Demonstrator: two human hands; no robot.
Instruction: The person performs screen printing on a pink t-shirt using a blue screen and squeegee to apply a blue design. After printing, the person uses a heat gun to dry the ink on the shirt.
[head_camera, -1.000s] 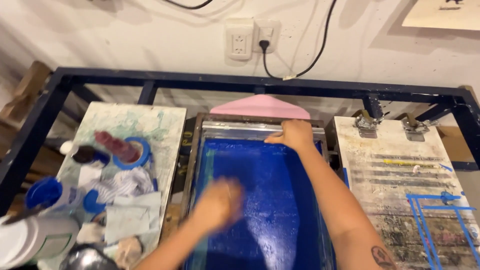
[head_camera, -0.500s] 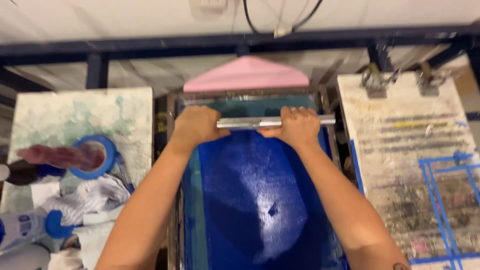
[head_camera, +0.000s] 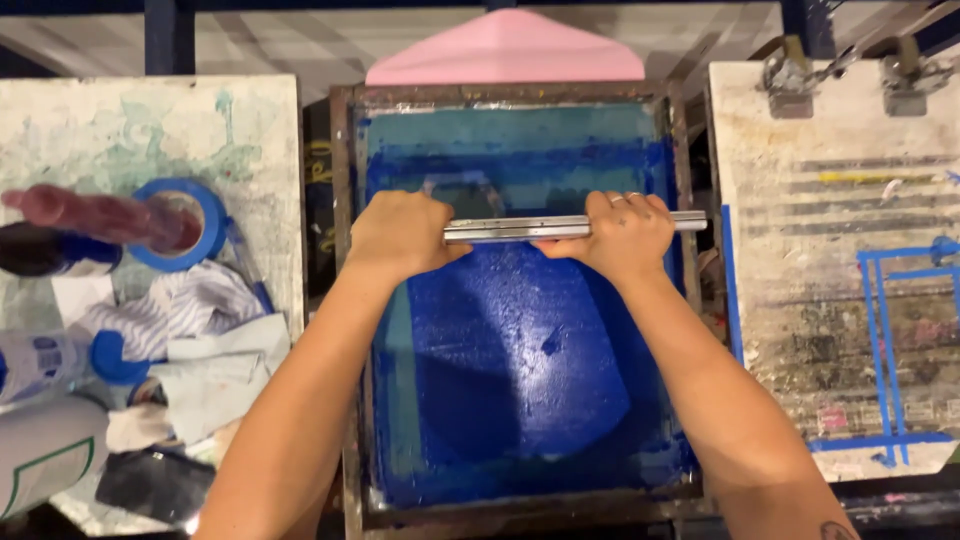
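A framed printing screen (head_camera: 345, 300) coated in wet blue ink lies flat in front of me. Across its upper middle runs a squeegee with a long metal handle (head_camera: 510, 229). My left hand (head_camera: 398, 232) grips the handle's left end and my right hand (head_camera: 622, 235) grips it toward the right end; a ring shows on that hand. The blade under the handle is hidden by my hands and the bar. Below the squeegee the ink is dark and glossy. A pink pointed board (head_camera: 505, 55) sticks out beyond the screen's far edge.
Left of the screen is a paint-stained board (head_camera: 120, 130) with a blue tape roll (head_camera: 200, 225), rags (head_camera: 190, 330), bottles and a dark tool. To the right lies a stained platen (head_camera: 800, 300) marked with blue tape lines, with metal clamps (head_camera: 790, 75) at its far end.
A second ago only my right hand was at the screen's far end. Both hands have since taken the squeegee handle and drawn it toward me down the screen.
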